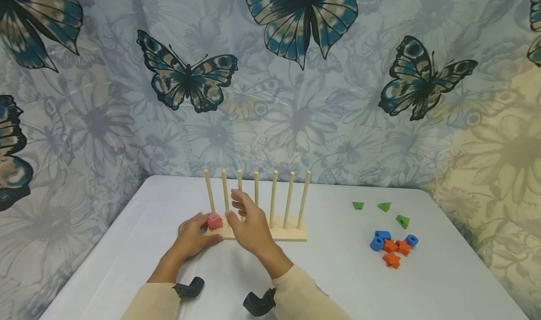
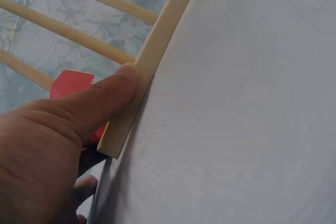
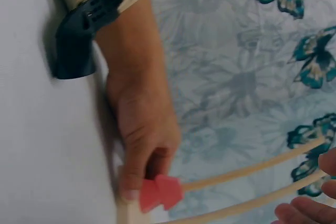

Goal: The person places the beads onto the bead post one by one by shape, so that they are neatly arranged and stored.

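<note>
A wooden peg stand (image 1: 291, 234) with a row of several upright dowels stands on the white table. At its left end my left hand (image 1: 191, 237) grips the base, the thumb (image 2: 118, 85) lying along the front edge and the other fingers around the end. Red blocks (image 3: 160, 191) sit low on the leftmost dowel, stacked on the base beside that hand. My right hand (image 1: 252, 226) is raised in front of the dowels left of the middle, fingers loosely bent and apart, with nothing in them. In the right wrist view its fingertips (image 3: 310, 211) show near the dowels.
To the right on the table (image 1: 338, 273) lie several green triangular blocks (image 1: 384, 207), blue cylinders (image 1: 377, 244) and orange star blocks (image 1: 392, 260). Behind the table hangs a butterfly-patterned cloth (image 1: 296, 123). Dark wrist devices (image 1: 190, 288) are worn at both sleeves.
</note>
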`<state>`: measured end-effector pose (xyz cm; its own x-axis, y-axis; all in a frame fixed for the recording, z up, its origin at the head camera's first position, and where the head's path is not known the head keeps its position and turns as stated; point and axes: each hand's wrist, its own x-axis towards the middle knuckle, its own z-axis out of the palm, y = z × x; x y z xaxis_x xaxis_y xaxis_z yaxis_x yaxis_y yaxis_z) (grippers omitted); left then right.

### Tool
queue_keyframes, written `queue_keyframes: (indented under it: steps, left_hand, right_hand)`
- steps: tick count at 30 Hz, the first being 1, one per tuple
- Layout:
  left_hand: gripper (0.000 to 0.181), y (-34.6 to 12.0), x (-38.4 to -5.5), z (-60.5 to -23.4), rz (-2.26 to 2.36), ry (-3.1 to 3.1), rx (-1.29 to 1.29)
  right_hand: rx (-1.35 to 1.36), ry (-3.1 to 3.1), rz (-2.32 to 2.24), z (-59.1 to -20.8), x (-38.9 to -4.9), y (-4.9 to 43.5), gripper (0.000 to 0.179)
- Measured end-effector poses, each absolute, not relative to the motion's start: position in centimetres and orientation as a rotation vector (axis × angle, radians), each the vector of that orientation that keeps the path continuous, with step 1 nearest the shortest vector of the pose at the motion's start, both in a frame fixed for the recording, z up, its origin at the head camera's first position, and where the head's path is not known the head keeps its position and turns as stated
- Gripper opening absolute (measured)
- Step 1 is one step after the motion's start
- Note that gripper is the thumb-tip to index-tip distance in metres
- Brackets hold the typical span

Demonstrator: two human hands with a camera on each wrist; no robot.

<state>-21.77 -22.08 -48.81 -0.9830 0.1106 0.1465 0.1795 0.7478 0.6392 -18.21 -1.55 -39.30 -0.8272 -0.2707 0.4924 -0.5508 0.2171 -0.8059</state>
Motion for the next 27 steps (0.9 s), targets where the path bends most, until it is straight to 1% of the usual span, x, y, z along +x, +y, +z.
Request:
queue_keyframes:
  steps: [10,15,27]
  left_hand:
    - [0.068,-22.1,-21.6,-48.6,-1.062,-2.845,-0.232]
    - [0.069,-22.0,-21.6,-48.6,-1.063,-2.851,-0.230]
    - [0.069,-21.9,-21.7,-48.8,-1.080,-2.838,-0.220]
  right_hand:
    - [0.880,-2.182,1.655,-36.6,-16.3,1.5,0.049]
    - [0.881,-2.189,1.622,-35.5,-15.3,3.3,0.050]
    - [0.880,-2.128,1.492,-34.2,-13.9,8.9,0.049]
